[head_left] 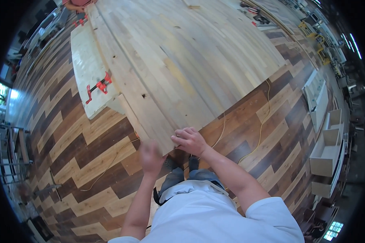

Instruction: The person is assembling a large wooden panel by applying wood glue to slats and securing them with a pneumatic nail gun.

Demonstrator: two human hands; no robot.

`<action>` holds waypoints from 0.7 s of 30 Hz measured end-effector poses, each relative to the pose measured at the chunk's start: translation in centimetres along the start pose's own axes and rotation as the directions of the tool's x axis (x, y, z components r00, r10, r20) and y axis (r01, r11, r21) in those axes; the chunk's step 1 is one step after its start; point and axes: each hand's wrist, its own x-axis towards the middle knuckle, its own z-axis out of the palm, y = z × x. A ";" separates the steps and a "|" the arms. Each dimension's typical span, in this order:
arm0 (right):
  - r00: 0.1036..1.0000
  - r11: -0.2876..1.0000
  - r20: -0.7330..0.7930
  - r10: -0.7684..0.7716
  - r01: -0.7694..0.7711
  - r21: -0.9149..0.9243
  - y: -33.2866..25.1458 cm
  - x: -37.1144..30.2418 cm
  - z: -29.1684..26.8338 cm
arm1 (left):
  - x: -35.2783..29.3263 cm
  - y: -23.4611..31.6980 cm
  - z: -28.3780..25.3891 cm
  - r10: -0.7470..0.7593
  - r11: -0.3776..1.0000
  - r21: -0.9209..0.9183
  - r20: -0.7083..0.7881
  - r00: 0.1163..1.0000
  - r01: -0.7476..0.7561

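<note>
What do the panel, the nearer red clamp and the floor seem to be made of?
Panel: wood, apparently unvarnished; pale, mostly matte strips with dark knots.
Clamp: probably metal, its ends apparently painted red, with a dark bar between.
Floor: wood or wood-look planks, light and dark, slightly glossy; which one, I cannot tell.

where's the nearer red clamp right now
In the head view, the nearer red clamp sits left of centre, at the left edge of the wooden panel, jutting out over the whitish board.
</note>
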 end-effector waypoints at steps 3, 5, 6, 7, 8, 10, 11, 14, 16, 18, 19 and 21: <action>0.999 1.000 -0.029 -0.020 0.021 0.004 -0.4 0.0 0.1 | -0.2 -0.2 0.0 -0.001 1.000 0.027 0.007 1.000 0.001; 1.000 1.000 0.002 -0.006 0.007 -0.027 0.0 -0.2 0.0 | -0.2 -0.3 0.2 -0.035 0.998 0.045 0.059 0.998 0.033; 1.000 1.000 0.005 0.009 -0.009 -0.018 0.0 -0.2 -0.2 | -0.1 0.0 0.2 -0.055 0.998 0.042 0.084 0.995 0.052; 1.000 0.999 0.006 0.006 -0.006 -0.031 0.0 -0.1 -0.2 | 0.0 0.1 0.1 -0.064 0.997 0.041 0.112 0.992 0.060; 1.000 0.999 0.005 0.004 -0.004 -0.051 0.1 0.0 -0.2 | 0.1 0.0 0.1 -0.074 0.996 0.049 0.111 0.991 0.069; 1.000 0.999 0.004 0.003 -0.003 -0.049 -0.3 0.2 0.1 | 0.2 -0.3 -0.2 -0.005 1.000 0.014 0.090 0.996 0.004; 1.000 0.998 -0.001 0.004 -0.004 -0.062 -0.3 0.2 0.1 | 0.2 -0.3 -0.4 0.013 1.000 0.007 0.087 0.996 -0.013; 1.000 0.995 -0.005 0.015 -0.016 -0.100 -0.5 0.2 -0.1 | 0.5 -0.4 -0.4 0.011 1.000 0.014 0.099 0.995 -0.013; 0.999 0.993 0.009 0.038 -0.036 -0.115 -0.8 0.0 -0.5 | 0.1 -0.2 -0.3 0.010 1.000 0.006 0.095 0.995 -0.011; 1.000 0.989 0.002 0.029 -0.028 -0.146 -0.9 -0.3 0.1 | -0.1 -0.7 0.2 -0.004 1.000 -0.023 0.089 0.996 0.006; 0.999 0.988 -0.028 0.020 -0.024 -0.153 -1.3 -0.4 0.6 | -0.5 -1.2 0.4 -0.015 1.000 -0.014 0.075 0.997 0.016; 0.997 0.984 -0.063 0.039 -0.050 -0.168 -2.1 -0.3 1.1 | -1.1 -1.4 0.9 -0.051 0.999 0.016 0.046 0.998 0.050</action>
